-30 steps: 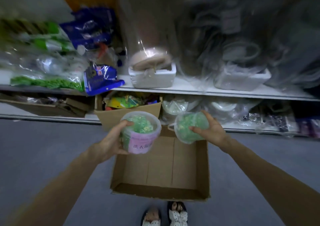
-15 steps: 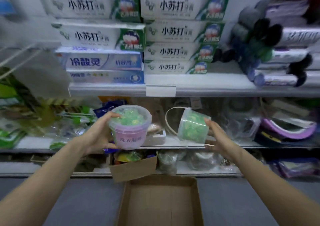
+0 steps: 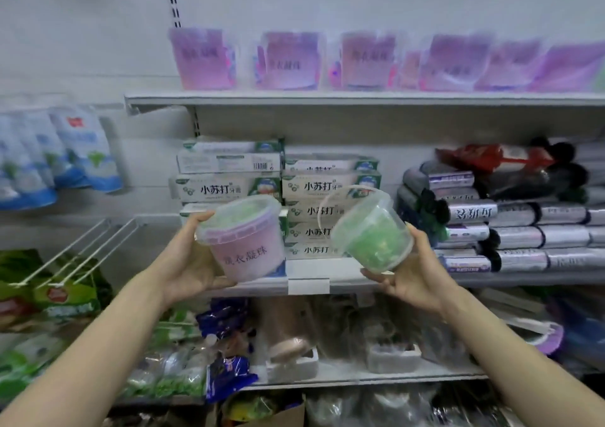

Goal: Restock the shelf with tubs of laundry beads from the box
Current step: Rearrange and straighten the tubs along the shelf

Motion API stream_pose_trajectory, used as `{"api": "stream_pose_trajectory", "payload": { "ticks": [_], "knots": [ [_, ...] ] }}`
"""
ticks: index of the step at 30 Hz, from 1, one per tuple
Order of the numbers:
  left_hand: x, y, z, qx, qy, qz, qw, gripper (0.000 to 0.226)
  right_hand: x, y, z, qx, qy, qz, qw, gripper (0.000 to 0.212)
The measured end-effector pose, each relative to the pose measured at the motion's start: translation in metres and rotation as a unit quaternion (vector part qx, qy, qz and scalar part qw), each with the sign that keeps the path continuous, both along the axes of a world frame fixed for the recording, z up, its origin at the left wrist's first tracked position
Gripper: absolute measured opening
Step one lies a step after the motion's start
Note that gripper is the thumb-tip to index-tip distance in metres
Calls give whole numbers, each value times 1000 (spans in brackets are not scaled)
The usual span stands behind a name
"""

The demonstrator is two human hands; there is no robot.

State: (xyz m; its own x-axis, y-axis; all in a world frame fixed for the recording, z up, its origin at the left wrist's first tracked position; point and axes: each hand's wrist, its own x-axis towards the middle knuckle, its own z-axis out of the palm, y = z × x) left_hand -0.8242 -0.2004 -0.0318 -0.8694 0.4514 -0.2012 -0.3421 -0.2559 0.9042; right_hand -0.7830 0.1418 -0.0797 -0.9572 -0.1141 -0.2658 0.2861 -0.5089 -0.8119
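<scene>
Both tubs are lifted higher than half a second ago. The pink-labelled tub (image 3: 247, 243) is held near upright in the left hand (image 3: 183, 263), the green tub (image 3: 371, 235) tilted in the right hand (image 3: 414, 274), fingers curled round each; the top shelf (image 3: 327, 98) lies well above both.

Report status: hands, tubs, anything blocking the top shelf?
Left hand grips pink-label tub. Right hand grips green tub, tilted. Both held below top shelf, where pink tubs stand; nothing in between.

Shop (stocked shelves (image 3: 360, 99); toothpaste boxes (image 3: 229, 188))
</scene>
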Motion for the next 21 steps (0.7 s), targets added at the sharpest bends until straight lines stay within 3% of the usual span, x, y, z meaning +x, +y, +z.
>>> {"api": "stream_pose_trajectory", "payload": {
  "ticks": [3, 9, 13, 21],
  "knots": [
    [5, 1, 40, 11, -1, 9, 1000, 44, 5, -9, 40, -48, 40, -15, 998, 63],
    [20, 13, 107, -61, -13, 19, 998, 47, 16, -20, 108, -147, 127, -44, 980, 62],
    [30, 26, 152, -48, 28, 31, 998, 47, 25, -23, 149, -198, 194, -34, 960, 110],
    [36, 55, 207, -16, 64, -2, 998, 45, 60, 6, 202, -184, 242, -95, 948, 114]
  ]
}}
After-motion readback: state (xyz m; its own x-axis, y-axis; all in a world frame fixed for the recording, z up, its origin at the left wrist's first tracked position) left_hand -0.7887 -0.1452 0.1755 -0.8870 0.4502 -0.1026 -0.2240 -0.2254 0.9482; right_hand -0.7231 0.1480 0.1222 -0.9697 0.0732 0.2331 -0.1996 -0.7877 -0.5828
